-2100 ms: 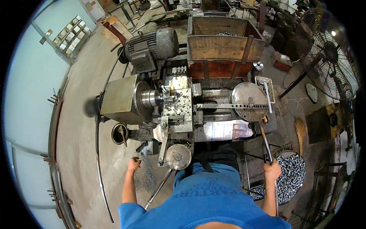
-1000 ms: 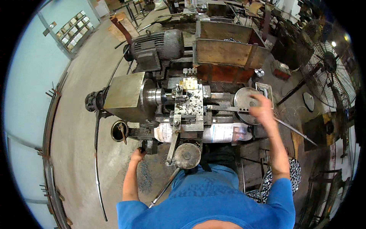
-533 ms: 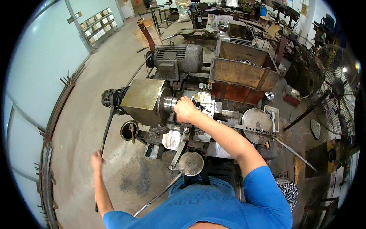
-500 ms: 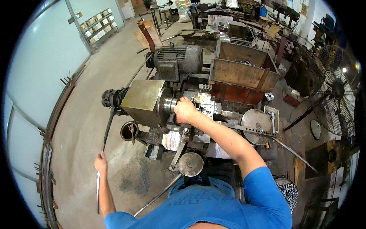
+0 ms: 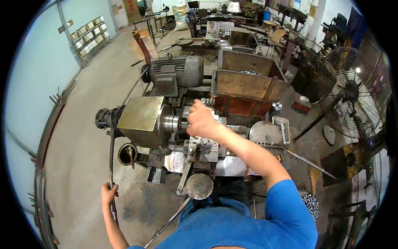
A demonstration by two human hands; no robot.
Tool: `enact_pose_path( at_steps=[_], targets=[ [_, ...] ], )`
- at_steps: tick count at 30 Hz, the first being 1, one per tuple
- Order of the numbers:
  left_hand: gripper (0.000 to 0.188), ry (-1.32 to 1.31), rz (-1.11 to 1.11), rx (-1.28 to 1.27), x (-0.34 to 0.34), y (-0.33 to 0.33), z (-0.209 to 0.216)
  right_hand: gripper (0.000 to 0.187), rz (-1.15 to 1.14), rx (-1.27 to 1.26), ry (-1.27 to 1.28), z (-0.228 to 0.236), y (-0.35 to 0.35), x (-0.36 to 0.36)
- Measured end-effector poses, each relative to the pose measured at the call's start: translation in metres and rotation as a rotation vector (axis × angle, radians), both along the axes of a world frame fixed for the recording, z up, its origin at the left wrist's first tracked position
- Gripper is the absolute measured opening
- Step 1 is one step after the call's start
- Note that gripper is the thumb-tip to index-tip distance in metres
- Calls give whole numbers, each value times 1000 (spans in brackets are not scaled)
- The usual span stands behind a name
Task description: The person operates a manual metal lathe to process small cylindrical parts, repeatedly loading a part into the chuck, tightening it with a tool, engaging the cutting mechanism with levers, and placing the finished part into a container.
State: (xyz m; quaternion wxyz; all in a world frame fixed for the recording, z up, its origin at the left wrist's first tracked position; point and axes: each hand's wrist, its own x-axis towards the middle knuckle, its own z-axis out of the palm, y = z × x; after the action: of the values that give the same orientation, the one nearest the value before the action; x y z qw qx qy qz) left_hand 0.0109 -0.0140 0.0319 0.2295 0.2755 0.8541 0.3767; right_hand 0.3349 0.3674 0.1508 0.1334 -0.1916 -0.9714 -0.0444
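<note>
My left hand (image 5: 108, 194) is wrapped loosely round a long dark lever rod (image 5: 111, 166) that hangs from the left end of a small lathe. My right hand (image 5: 201, 120) hovers over the lathe's tool slide (image 5: 203, 153), just right of the shiny spindle nose (image 5: 171, 123). Its fingers are bent, and whatever they may hold is hidden. The spindle comes out of a box-shaped headstock (image 5: 141, 114) with a brassy top plate. A round handwheel plate (image 5: 199, 186) sits at the near side of the machine.
Behind the headstock stands a greasy electric motor (image 5: 176, 72). A rusty metal bin (image 5: 244, 85) is at the back, with a round plate (image 5: 265, 133) to its near right. A large fan (image 5: 352, 91) stands at the right. A basket of small metal parts (image 5: 309, 205) sits low right.
The view has shifted. My right hand has come away from the spindle nose, rightward over the slide. The lever rod now hangs straighter, and my left hand's grip on it looks looser.
</note>
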Motion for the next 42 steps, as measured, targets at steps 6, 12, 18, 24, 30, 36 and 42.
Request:
enact_pose_path(
  at_steps=[6, 12, 18, 24, 30, 36, 42],
  targets=[
    [25, -317, 20, 155, -6, 29, -17, 35, -505, 53, 17, 51, 114, 86],
    [29, -316, 12, 271, -5, 34, -19, 55, -352, 62, 596, 41, 84, 141],
    [33, -258, 85, 110, 18, 26, 0, 44, -514, -253, 710, -88, -29, 249],
    [37, -237, 55, 75, 31, 46, 3, 44, -1461, -348, 455, -222, -164, 448],
    [37, -264, 85, 76, 49, 53, 17, 34, -1739, -612, -165, -280, -193, 545],
    [34, -277, 41, 84, 10, 41, -7, 36, -1677, -799, -337, -279, -172, 555],
    [38, -332, 182, 85, -37, 16, -35, 32, -1513, -707, -452, -298, -164, 553]
  ],
)
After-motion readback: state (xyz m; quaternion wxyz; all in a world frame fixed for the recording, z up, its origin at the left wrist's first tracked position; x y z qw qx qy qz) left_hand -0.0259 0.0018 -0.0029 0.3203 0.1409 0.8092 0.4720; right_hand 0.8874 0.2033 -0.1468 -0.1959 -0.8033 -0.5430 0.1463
